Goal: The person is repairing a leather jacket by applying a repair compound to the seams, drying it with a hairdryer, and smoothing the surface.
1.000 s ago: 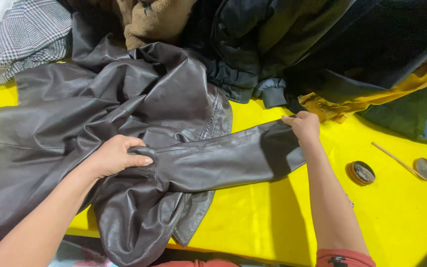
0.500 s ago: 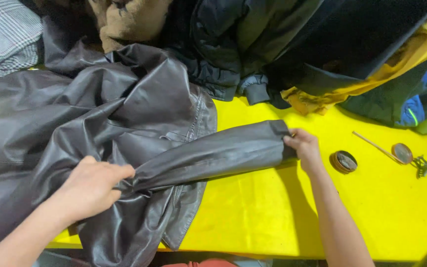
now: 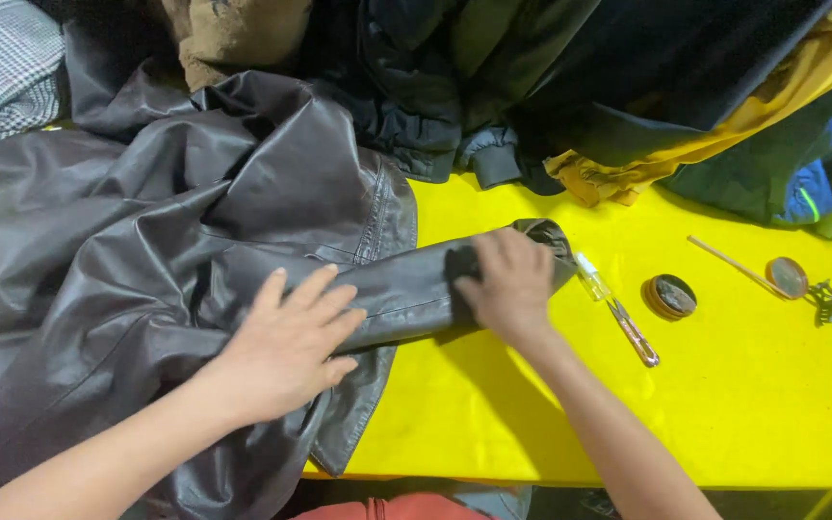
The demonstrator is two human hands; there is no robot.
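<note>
A dark brown leather jacket (image 3: 175, 231) lies spread over the left half of a yellow table (image 3: 724, 404). One sleeve (image 3: 406, 284) stretches to the right across the yellow surface. My left hand (image 3: 286, 347) rests flat on the sleeve near the jacket's body, fingers spread. My right hand (image 3: 510, 279) presses down on the sleeve near its cuff (image 3: 546, 236), fingers bent over the leather.
A heap of other garments lines the far edge: a checked one (image 3: 2, 67), a tan one (image 3: 233, 34), dark jackets (image 3: 455, 87), a mustard-yellow one (image 3: 724, 125). A small pen-like tool (image 3: 618, 313), a round tin (image 3: 669, 297), a round lid (image 3: 787, 277) and a thin stick (image 3: 724, 258) lie right of the cuff.
My right hand has moved from gripping the cuff's end to pressing on top of the sleeve. My left hand has opened from a grip to lying flat on the sleeve.
</note>
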